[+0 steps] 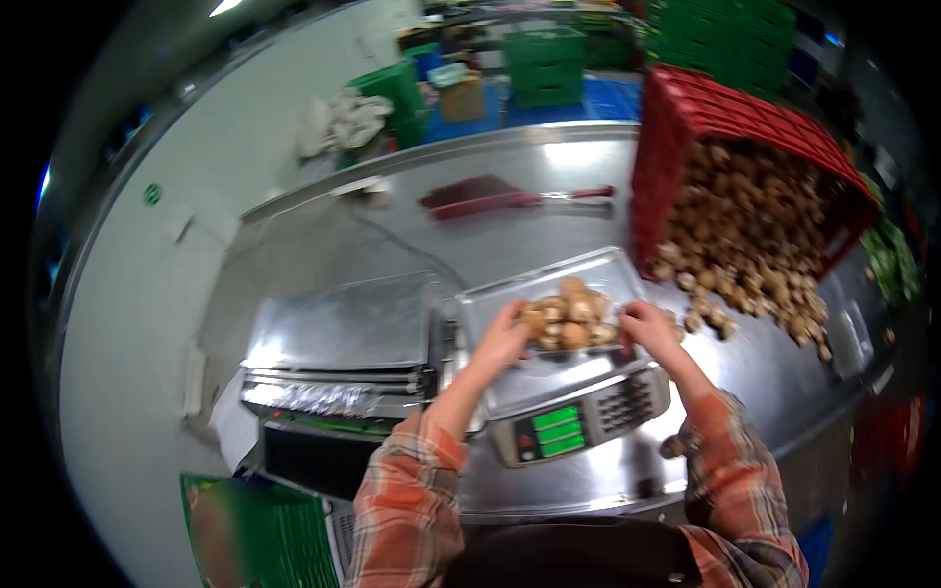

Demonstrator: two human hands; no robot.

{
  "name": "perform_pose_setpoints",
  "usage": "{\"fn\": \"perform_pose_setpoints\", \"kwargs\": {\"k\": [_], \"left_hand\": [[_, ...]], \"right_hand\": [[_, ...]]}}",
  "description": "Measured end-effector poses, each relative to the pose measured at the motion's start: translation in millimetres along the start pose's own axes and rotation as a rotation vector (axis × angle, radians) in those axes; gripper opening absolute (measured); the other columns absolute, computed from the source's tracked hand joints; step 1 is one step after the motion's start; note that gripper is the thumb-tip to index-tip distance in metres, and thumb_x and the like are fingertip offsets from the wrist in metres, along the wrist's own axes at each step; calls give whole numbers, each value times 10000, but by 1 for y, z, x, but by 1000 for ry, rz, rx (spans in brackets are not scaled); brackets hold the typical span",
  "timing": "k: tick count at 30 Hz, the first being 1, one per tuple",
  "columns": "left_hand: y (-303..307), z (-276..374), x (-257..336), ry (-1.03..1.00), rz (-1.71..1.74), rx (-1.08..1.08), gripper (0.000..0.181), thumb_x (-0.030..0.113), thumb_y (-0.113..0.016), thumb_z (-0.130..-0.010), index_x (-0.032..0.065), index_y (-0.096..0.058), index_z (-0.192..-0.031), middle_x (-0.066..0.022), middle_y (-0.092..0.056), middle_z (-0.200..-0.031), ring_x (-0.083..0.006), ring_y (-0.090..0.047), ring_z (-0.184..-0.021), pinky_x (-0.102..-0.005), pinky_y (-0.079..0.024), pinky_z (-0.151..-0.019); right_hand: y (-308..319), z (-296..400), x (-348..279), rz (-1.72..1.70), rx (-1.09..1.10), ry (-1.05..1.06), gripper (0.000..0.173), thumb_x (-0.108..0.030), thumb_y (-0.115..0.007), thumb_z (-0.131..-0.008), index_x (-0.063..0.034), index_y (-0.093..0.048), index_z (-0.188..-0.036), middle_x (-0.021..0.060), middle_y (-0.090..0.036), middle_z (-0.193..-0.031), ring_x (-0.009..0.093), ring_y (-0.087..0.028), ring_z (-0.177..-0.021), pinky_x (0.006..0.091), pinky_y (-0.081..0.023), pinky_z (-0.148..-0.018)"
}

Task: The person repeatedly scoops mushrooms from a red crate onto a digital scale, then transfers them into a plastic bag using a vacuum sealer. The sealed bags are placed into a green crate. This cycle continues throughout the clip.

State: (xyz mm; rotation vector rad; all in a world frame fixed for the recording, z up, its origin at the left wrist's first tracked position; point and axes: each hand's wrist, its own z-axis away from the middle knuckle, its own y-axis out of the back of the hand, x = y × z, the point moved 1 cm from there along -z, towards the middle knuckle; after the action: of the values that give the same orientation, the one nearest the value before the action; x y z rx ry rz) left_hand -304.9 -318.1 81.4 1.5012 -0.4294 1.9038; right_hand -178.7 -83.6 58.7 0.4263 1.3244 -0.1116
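Note:
Brown mushrooms (575, 335) sit in a small heap on the steel pan of a digital scale (507, 386), perhaps in a clear tray that I cannot make out well. At the heap's left side is my left hand (503, 342), its fingers touching the mushrooms or the tray's edge. My right hand (647, 327) is at the right side, fingers bent close together near the pan's right edge; whether it grips anything is unclear. The scale's green display (560, 431) and keypad face me, below the pan.
A red plastic crate (662, 147) lies tipped at the right, mushrooms spilling onto the steel table (331, 228). A red scoop (478, 198) lies beyond the scale. Left stands a wrapping machine (345, 323) with a flat metal top. A green crate (294, 529) is at lower left.

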Motion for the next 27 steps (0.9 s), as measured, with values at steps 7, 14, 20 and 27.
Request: {"fn": "perform_pose_setpoints", "kwargs": {"k": [7, 14, 20, 27], "left_hand": [[142, 88, 21, -208, 123, 73, 609, -46, -417, -756, 43, -328, -1352, -116, -422, -1297, -191, -515, -1089, -277, -526, -698], [361, 122, -47, -218, 184, 403, 652, -75, -417, -712, 53, -345, -1348, -124, -543, -1211, -142, -593, -839, -224, -512, -539], [422, 151, -84, -166, 154, 386, 496, -8, -520, -765, 32, -457, -1255, -107, -613, -1075, -150, -593, -814, -271, -491, -646], [456, 244, -122, -319, -1176, 769, 169, 185, -636, -778, 32, -611, -708, -120, -556, -770, -316, -496, -790, -429, -395, -724]], "right_hand": [[-112, 24, -118, -92, -136, 126, 265, -82, -571, -822, 39, -532, -1055, 26, -522, -723, 74, -485, -474, 213, -379, -380], [-347, -32, -145, 96, -116, 252, 318, -146, -592, -757, 43, -583, -1013, 125, -625, -747, 195, -590, -660, 308, -474, -616], [-398, 4, -162, 173, -104, 101, 295, -211, -608, -785, 27, -603, -961, 141, -628, -768, 230, -605, -710, 330, -476, -672], [-376, 78, -129, 1157, 343, 507, 369, -383, -638, -763, -43, -639, -621, 108, -533, -667, 276, -526, -776, 382, -426, -689]]}}
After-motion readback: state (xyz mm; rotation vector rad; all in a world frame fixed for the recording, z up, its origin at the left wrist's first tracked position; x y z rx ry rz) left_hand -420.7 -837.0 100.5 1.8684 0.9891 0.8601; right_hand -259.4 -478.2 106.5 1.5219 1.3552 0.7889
